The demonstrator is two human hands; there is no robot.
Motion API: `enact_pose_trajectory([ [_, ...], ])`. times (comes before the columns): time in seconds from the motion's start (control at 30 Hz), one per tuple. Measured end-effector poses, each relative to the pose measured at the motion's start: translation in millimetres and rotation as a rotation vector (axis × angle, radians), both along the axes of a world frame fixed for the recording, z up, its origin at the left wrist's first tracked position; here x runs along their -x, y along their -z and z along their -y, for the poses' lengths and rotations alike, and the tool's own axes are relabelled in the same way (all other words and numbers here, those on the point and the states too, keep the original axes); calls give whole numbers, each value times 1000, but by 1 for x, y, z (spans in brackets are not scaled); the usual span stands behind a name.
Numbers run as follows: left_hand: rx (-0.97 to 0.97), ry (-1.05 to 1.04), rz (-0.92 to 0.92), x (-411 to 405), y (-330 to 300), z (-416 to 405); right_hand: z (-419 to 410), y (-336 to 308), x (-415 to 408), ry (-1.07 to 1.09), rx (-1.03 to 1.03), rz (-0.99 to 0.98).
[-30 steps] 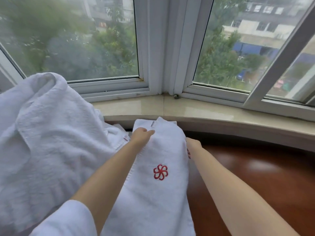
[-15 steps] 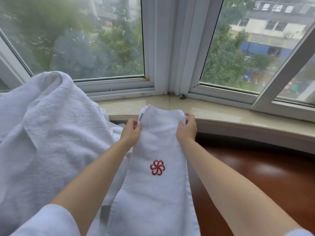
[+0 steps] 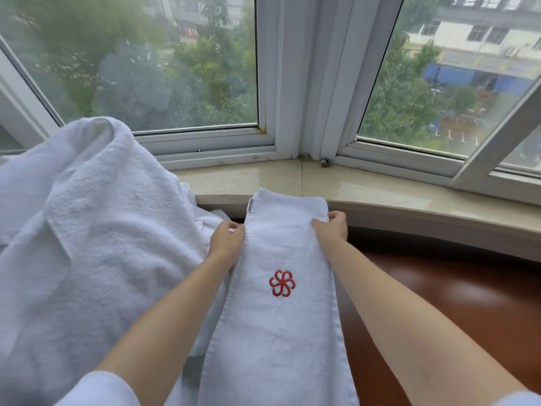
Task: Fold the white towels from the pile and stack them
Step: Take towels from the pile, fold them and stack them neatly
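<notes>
From the head view, a long folded white towel (image 3: 281,317) runs up the middle of the frame from 6 o'clock toward 12, its far end lying against the edge of the pale stone windowsill (image 3: 395,190). A red pinwheel emblem (image 3: 282,283) sits on its upper face, and a small label (image 3: 251,206) shows at its far left corner. The left hand (image 3: 227,241) pinches the towel's left edge with curled fingers, and the right hand (image 3: 332,227) grips the right edge, thumb on top. At 9 o'clock a big rumpled pile of white towels (image 3: 87,244) lies touching the folded one. At 4 o'clock the glossy brown desk (image 3: 453,303) shows beside the towel. White window frames (image 3: 295,83) fill the top.
</notes>
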State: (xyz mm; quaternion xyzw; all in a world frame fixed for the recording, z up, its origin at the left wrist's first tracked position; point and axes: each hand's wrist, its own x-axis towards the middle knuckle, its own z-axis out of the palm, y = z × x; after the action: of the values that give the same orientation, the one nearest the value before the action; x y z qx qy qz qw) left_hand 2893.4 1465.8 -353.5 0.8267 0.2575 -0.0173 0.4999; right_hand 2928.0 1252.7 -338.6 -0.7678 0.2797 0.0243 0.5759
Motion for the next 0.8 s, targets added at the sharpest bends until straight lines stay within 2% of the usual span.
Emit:
enact_pose_trajectory([
  [0.2, 28, 108, -126, 41, -23, 8, -5, -11, 56, -42, 70, 22],
  [0.33, -25, 210, -208, 85, -43, 9, -13, -19, 117, -76, 43, 44],
  [0.43, 18, 244, -305, 126, -54, 4, -18, -20, 168, -94, 8, 21],
  [0.53, -41, 307, -442, 161, -59, -4, -22, -16, 214, -155, 22, -5],
  [0.63, 41, 318, -529, 189, -63, -8, -20, -12, 248, -203, 61, -33],
  [0.73, 153, 333, -536, 212, -72, -9, -14, -12, 274, -308, 39, -33],
  [0.8, 231, 419, -516, 225, -80, -8, -8, -14, 284, -380, 32, 11],
])
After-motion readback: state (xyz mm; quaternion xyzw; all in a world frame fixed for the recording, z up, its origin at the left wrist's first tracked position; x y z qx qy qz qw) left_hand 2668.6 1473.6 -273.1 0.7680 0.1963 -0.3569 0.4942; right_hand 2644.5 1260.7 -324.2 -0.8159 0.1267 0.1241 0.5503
